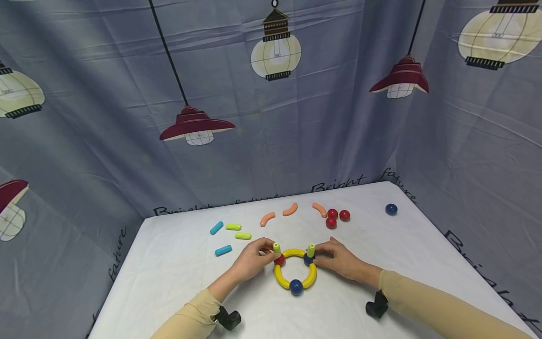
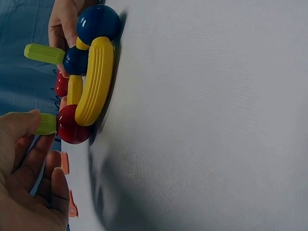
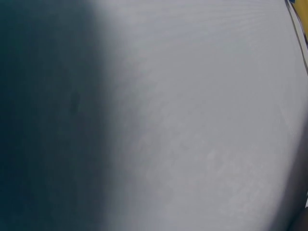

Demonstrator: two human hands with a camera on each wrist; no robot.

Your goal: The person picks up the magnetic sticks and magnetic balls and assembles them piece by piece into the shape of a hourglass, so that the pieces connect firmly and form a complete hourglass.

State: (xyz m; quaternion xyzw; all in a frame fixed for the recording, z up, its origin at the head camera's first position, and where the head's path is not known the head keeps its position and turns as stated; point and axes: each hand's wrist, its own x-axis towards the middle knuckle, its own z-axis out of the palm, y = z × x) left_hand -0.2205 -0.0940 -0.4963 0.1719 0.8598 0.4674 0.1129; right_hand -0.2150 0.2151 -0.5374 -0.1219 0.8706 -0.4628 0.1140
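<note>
A grey-blue curtain [image 1: 237,165] printed with lamps hangs behind the white-covered counter [image 1: 169,292]. Between both hands' fingers lies a yellow ring [image 1: 281,278]. The fingers of the left hand [image 1: 253,259] pinch a green stick [image 1: 277,247] on its red ball [image 1: 279,260]; those of the right hand [image 1: 345,262] are at a blue ball [image 1: 308,259], grip unclear.

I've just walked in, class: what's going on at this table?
Someone is working on a ring with curved yellow rods, on a white table. The left hand pinches a green stick standing on the ring's red ball; the right hand holds its far blue ball, topped by another green stick. The near blue ball carries no stick. Loose sticks, orange pieces and more balls lie elsewhere on the table.
</note>
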